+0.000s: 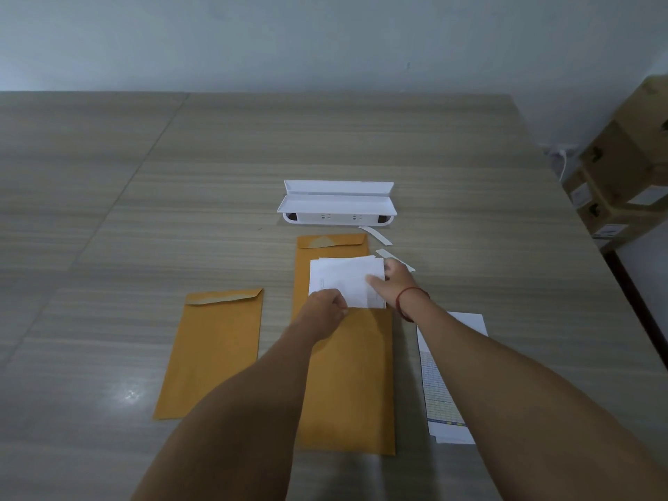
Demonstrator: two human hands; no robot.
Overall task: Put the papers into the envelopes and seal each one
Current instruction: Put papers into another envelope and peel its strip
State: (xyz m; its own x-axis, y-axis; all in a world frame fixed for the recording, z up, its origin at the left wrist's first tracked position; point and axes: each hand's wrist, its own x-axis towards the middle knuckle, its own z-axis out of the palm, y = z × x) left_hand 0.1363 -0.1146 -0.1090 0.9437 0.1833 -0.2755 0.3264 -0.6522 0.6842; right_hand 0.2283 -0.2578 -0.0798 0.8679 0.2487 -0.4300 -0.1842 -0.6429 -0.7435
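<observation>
Two hands at work in the head view: the left hand [325, 312] pinches the near left corner of the folded papers [343, 280] and the right hand [392, 283] grips their right edge, so the hands sit apart, one on either side. The papers lie over the far half of the middle envelope [347, 385], which runs toward the counter's [108, 211] near edge. A second envelope [213, 352] waits on its left. Best now, I'd say: keep the stack square to the envelope's sides and slide it in without buckling. Hard to call whether the papers' near edge is already inside a mouth, or whether that long brown shape is really two envelopes overlapped. The forearms hide part of it, and part of the printed sheet [444, 374] toward the right edge
</observation>
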